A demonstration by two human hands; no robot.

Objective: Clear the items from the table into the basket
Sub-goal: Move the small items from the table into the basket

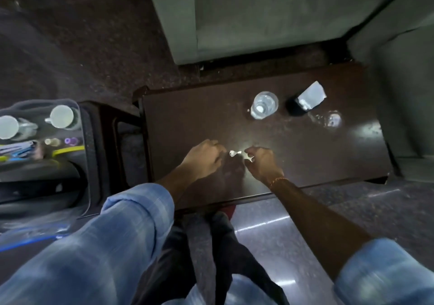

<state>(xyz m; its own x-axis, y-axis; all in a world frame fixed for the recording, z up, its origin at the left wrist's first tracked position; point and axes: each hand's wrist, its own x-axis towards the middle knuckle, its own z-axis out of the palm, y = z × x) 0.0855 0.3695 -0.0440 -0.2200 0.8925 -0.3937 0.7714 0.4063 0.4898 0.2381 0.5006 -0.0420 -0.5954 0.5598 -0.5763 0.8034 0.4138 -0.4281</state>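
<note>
Left hand: the left hand [203, 158] hovered low over the dark brown glossy wooden table [187, 117], back of the hand up, fingers curled towards a small white glinting object [234, 153]; whether the fingertips actually touched it could not be told.
Right hand: the right hand [261, 164] sat just beside the left, knuckles up, fingers curled in a pinch on a second small pale piece [249, 160] showing at its thumb side; an orange thread band [277, 180] circled the wrist.
Arms: both forearms reached forward from rolled light-blue denim sleeves [131, 213], the left crossing the table's near left corner, the right crossing its near edge.
Small white objects: blurred and overexposed, lying between the two hands near the table's front edge; their kind could not be told.
Clear glass tumbler [264, 104]: round, transparent, upright, towards the table's far side.
Black box with white paper [305, 100]: just right of the tumbler, the paper angular and pale.
Second clear glass [332, 119]: faint, near the box, apart from it.
Transparent plastic basket [79, 126]: left of the table, well apart from the hands, holding two white round cups [61, 116] and coloured oddments.
Green-grey sofa [258, 18]: matte upholstery beyond the table.
</note>
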